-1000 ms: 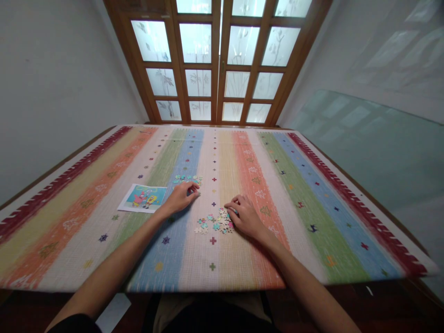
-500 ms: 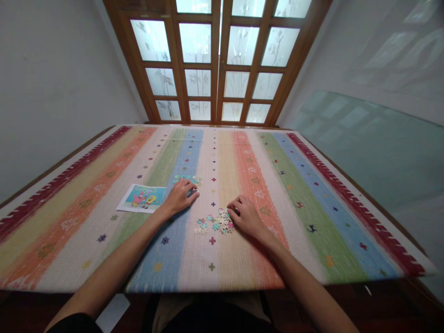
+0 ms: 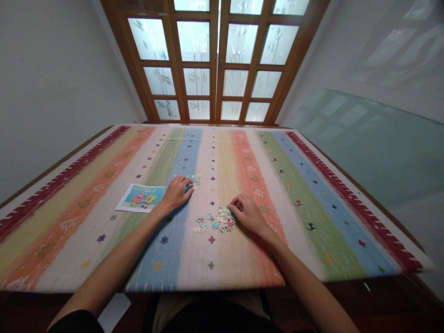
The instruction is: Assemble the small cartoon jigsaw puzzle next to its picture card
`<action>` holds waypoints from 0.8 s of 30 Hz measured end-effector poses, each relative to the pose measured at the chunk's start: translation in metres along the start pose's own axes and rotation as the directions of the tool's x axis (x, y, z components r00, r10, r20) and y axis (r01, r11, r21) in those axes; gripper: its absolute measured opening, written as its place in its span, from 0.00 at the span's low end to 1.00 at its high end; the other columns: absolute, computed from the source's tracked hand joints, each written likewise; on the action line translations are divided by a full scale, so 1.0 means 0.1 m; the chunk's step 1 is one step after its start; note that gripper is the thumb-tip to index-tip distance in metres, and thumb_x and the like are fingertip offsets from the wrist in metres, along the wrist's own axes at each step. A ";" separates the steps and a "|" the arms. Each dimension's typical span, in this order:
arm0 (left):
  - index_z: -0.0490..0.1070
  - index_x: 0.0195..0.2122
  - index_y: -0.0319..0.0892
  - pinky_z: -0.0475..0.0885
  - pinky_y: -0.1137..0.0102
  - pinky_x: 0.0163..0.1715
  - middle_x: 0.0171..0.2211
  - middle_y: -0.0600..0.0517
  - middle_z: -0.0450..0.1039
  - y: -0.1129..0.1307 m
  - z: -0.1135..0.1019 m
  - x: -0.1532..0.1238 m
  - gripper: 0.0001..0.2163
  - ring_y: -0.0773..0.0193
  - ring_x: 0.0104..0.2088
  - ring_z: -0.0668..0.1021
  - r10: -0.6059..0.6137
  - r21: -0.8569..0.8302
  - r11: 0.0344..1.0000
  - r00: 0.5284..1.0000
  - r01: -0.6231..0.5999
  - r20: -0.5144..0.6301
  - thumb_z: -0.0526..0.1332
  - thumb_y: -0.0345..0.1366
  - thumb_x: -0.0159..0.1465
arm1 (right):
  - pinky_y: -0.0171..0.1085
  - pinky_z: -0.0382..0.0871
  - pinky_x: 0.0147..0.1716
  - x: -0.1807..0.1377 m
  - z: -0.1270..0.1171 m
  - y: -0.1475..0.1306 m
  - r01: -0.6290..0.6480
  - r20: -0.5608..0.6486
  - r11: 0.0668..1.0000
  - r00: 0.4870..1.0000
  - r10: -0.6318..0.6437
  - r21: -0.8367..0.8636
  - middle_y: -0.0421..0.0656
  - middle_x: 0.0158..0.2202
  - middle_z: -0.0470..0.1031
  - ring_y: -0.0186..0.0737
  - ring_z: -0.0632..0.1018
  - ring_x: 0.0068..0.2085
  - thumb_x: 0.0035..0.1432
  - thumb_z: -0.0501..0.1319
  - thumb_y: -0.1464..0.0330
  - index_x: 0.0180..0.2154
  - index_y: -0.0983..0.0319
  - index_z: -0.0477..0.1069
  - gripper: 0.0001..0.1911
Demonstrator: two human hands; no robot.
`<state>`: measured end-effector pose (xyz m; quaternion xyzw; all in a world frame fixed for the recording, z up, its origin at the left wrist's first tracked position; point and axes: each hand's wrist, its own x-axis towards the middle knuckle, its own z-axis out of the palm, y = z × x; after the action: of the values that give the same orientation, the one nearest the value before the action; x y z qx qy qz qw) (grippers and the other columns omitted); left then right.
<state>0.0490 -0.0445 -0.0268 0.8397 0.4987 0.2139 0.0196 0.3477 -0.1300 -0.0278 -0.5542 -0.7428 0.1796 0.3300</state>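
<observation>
My left hand [image 3: 176, 193] lies flat on the striped cloth, fingers spread over a small joined cluster of puzzle pieces [image 3: 193, 179]. My right hand [image 3: 245, 213] rests at the right edge of a loose pile of puzzle pieces [image 3: 217, 223], its fingers curled and pinched together at the pile's edge. I cannot make out what they pinch. A cartoon reference picture [image 3: 141, 197] lies just left of my left hand.
The striped tablecloth [image 3: 294, 194] covers the whole table. Wooden glass-paned doors [image 3: 215, 60] stand beyond the far edge. A glass panel [image 3: 374, 152] leans along the right side. A white wall is on the left.
My left hand has slid slightly left and further over the joined cluster. My right hand has shifted a little to the right edge of the loose pile.
</observation>
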 end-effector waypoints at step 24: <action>0.79 0.46 0.43 0.70 0.57 0.53 0.42 0.46 0.73 0.66 0.00 -0.02 0.10 0.53 0.46 0.74 0.173 -0.292 0.947 0.978 -0.134 0.113 0.62 0.39 0.68 | 0.42 0.67 0.43 0.04 -0.09 0.06 0.113 0.019 0.989 0.994 -0.112 -0.093 0.45 0.35 0.79 0.44 0.76 0.39 0.62 0.61 0.73 0.33 0.60 0.77 0.06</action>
<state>0.1027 -0.0793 -0.0117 0.8772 0.3936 0.2258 0.1567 0.3569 -0.1257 -0.0240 -0.5250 -0.7828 0.1293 0.3082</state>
